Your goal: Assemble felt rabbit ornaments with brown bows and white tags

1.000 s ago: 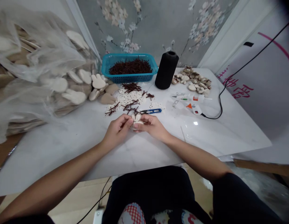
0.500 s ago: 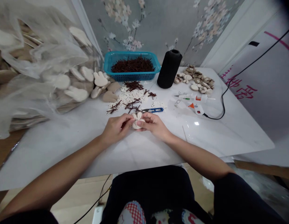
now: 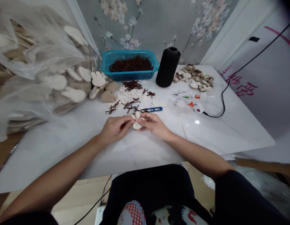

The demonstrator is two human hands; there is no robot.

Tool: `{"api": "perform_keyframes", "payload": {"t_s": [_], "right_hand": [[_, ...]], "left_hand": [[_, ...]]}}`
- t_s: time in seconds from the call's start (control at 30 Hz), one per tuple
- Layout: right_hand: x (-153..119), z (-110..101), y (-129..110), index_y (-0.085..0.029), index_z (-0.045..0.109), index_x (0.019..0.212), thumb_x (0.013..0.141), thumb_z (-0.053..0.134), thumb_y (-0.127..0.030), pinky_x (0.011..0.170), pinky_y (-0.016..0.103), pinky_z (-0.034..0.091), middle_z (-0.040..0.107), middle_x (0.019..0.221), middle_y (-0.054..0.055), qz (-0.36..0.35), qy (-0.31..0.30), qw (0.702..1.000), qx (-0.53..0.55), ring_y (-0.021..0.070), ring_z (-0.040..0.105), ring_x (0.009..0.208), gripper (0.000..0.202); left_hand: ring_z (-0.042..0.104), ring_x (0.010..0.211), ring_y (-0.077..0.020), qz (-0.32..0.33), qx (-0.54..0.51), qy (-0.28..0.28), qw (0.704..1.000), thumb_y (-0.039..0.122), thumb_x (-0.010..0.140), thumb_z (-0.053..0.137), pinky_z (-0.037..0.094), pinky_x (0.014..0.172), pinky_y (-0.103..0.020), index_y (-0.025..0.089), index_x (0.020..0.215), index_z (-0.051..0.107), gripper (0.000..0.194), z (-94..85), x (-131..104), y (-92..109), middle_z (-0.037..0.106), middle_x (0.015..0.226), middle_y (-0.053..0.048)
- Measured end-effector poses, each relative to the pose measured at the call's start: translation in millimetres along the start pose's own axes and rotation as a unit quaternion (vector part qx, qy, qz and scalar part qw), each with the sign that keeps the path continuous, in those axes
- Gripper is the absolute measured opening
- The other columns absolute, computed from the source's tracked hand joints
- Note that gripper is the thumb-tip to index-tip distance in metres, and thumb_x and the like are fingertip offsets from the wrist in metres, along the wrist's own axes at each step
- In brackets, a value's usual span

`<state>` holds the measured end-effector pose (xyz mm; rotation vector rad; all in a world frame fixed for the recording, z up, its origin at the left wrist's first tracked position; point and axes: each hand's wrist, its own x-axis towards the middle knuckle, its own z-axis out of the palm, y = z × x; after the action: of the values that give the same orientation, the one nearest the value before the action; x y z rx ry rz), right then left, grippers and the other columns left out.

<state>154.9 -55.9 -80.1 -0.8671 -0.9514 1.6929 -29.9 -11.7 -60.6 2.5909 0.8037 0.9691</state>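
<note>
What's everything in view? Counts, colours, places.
Rabbit: one, cream, centre
Snips: one, blue, beyond rabbit
Bows: several, brown, near snips
Bits: many, white, around bows
Basket: one, blue, back
Strips: many, brown, in and before basket
Spool: one, black, right of basket
Pile: one, cream and tan, right of spool
Glue gun: one, white, right
Cord: one, black, from glue gun
Plastic: some, clear, left
Other rabbits: many, cream and tan, left
Table: one, white, beneath
Wall: one, grey, behind
Writing: some, red, right
Left hand: one, bare, pinching rabbit
Right hand: one, bare, holding rabbit
</note>
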Motion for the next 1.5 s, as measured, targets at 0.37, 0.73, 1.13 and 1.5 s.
{"api": "perform_keyframes", "payload": {"t_s": [0.37, 0.73, 1.13, 1.5], "right_hand": [[-2.7, 12.3, -5.3, -0.021, 0.060, 0.086, 0.061, 0.081, -0.046, 0.053, 0.019, 0.048, 0.060, 0.070, -0.005, 0.070, -0.032, 0.993, 0.092, 0.0067, 0.055, 0.055, 0.041], [-1.0, 8.9, -0.1, -0.020, 0.055, 0.080, 0.068, 0.080, -0.032, 0.051, 0.016, 0.044, 0.058, 0.067, -0.006, 0.078, -0.076, 0.972, 0.209, 0.0050, 0.050, 0.054, 0.030], [-0.5, 10.0, -0.1, -0.020, 0.058, 0.077, 0.070, 0.078, -0.037, 0.056, 0.018, 0.040, 0.055, 0.070, -0.006, 0.004, -0.032, 0.991, 0.128, 0.0067, 0.050, 0.061, 0.027], [-1.9, 4.4, -6.6, -0.017, 0.068, 0.075, 0.070, 0.075, -0.043, 0.064, 0.023, 0.045, 0.063, 0.067, -0.002, -0.083, 0.030, 0.993, -0.073, 0.0093, 0.055, 0.063, 0.028]], "left_hand": [[0.049, 0.043, -0.0113, 0.011, 0.022, 0.054, 0.998, 0.028, 0.083, 0.055, 0.038, 0.047, -0.023, 0.022, 0.074, 0.065, 0.015, 1.7, -5.5, 5.8, 0.061, 0.052, 0.000], [0.066, 0.071, -0.0146, 0.173, 0.048, 0.147, 0.973, 0.012, 0.081, 0.056, 0.052, 0.063, -0.022, 0.017, 0.086, 0.060, 0.008, 7.6, -1.6, 9.8, 0.069, 0.077, -0.005], [0.068, 0.080, -0.0156, 0.162, 0.040, 0.141, 0.976, 0.011, 0.082, 0.056, 0.055, 0.069, -0.023, 0.017, 0.091, 0.058, 0.011, 10.2, -2.1, 4.3, 0.070, 0.087, -0.008], [0.065, 0.076, -0.0158, 0.133, 0.084, 0.091, 0.983, 0.015, 0.084, 0.056, 0.054, 0.067, -0.025, 0.017, 0.090, 0.058, 0.007, 8.8, 1.1, 5.6, 0.067, 0.083, -0.007]]}}
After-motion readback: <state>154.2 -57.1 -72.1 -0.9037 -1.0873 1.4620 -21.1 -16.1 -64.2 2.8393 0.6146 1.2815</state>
